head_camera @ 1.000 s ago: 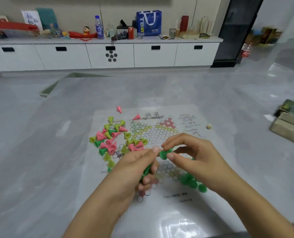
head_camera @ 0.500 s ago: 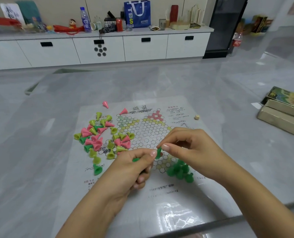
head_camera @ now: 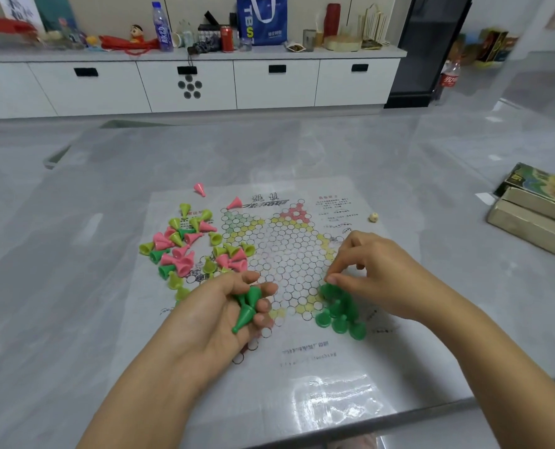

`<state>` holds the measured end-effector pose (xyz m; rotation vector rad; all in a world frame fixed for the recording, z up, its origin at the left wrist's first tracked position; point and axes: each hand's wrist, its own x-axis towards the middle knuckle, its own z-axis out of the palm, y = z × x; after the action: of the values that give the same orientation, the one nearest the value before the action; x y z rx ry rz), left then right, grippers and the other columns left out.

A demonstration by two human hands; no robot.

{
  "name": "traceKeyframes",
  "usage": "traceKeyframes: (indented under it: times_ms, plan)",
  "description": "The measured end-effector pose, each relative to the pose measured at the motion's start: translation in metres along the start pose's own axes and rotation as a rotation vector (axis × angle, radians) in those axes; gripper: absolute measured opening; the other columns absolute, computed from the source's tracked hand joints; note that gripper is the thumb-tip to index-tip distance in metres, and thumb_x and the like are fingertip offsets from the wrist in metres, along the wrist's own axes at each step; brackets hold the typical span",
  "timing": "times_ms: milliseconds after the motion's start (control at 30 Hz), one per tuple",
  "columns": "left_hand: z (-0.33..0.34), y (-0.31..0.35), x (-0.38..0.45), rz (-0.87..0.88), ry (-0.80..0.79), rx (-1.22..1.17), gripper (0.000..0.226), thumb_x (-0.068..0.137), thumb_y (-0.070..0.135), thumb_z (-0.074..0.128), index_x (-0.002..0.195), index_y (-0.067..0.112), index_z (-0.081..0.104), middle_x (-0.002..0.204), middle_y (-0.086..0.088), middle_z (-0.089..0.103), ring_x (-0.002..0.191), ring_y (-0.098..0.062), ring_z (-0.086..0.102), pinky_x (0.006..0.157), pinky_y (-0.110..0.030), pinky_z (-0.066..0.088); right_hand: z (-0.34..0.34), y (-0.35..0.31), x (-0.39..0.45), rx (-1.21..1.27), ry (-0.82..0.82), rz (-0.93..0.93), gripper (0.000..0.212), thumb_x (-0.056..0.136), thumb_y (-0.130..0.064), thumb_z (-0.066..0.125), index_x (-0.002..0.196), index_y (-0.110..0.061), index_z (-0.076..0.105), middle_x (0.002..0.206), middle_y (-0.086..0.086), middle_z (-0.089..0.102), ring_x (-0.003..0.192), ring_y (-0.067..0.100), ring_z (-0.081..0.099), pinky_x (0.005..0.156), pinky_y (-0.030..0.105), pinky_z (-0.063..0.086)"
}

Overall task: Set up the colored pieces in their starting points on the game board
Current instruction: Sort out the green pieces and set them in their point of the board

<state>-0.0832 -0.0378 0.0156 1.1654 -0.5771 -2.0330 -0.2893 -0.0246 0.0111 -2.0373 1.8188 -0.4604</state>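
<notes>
Over board point(head_camera: 302, 367): left hand point(head_camera: 217, 315) palm-up, cradling green pieces point(head_camera: 247, 307); right hand point(head_camera: 370, 273) pinching green piece point(head_camera: 327, 290).

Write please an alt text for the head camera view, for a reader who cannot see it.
A person's right hand sets a dark green pawn beside a cluster of standing green pawns on a paper Chinese checkers board, while the left hand holds spare green pawns. Loose pink, yellow-green and green pawns lie in a pile at the board's left.
</notes>
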Motion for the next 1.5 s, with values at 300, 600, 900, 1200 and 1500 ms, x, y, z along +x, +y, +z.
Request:
traceKeyframes:
  times_ms: [300,600,900,1200,1500]
  plan:
    - [0.000,-0.001,0.004,0.029,0.024,-0.003,0.010,0.093,0.004,0.039,0.093,0.004,0.049,0.056,-0.011,0.065,0.039,-0.011,0.044,0.035,-0.014,0.035,0.002,0.004,0.000,-0.016,-0.026,-0.016,0.011,0.083,-0.031,0.062,0.088,-0.027,0.071,0.085,-0.014,0.048,0.080,-0.007,0.040,0.066,0.005,0.029]
    - [0.002,-0.003,0.000,0.056,0.005,0.092,0.009,0.091,0.010,0.049,0.084,0.005,0.050,0.061,-0.010,0.065,0.038,-0.010,0.040,0.032,-0.014,0.031,-0.003,0.004,-0.002,0.041,0.063,-0.020,0.014,0.086,-0.030,0.058,0.091,-0.029,0.071,0.084,-0.018,0.050,0.071,-0.007,0.046,0.064,0.002,0.032]
    - [0.008,-0.009,-0.003,0.064,-0.078,0.249,0.028,0.067,0.039,0.061,0.065,0.012,0.070,0.051,-0.001,0.052,0.036,-0.007,0.034,0.032,-0.013,0.023,0.005,-0.041,-0.007,0.332,0.174,-0.318,0.019,0.076,-0.039,0.060,0.083,-0.025,0.071,0.077,-0.010,0.060,0.068,0.005,0.051,0.061,0.014,0.041]
    - [0.010,-0.012,-0.003,0.066,-0.064,0.283,0.031,0.062,0.045,0.060,0.054,0.015,0.064,0.050,-0.004,0.051,0.035,-0.008,0.034,0.032,-0.013,0.022,0.014,-0.047,-0.005,0.408,0.188,-0.320,0.019,0.072,-0.040,0.063,0.081,-0.026,0.072,0.075,-0.009,0.062,0.068,0.006,0.052,0.061,0.012,0.040]
    - [0.008,-0.012,0.001,0.006,-0.055,0.225,0.027,0.085,0.032,0.055,0.089,0.007,0.065,0.065,-0.006,0.062,0.049,-0.011,0.046,0.038,-0.018,0.038,0.008,-0.044,-0.004,0.456,0.197,-0.208,0.004,0.077,-0.022,0.069,0.077,-0.021,0.073,0.074,-0.009,0.063,0.067,0.004,0.054,0.062,0.016,0.044]
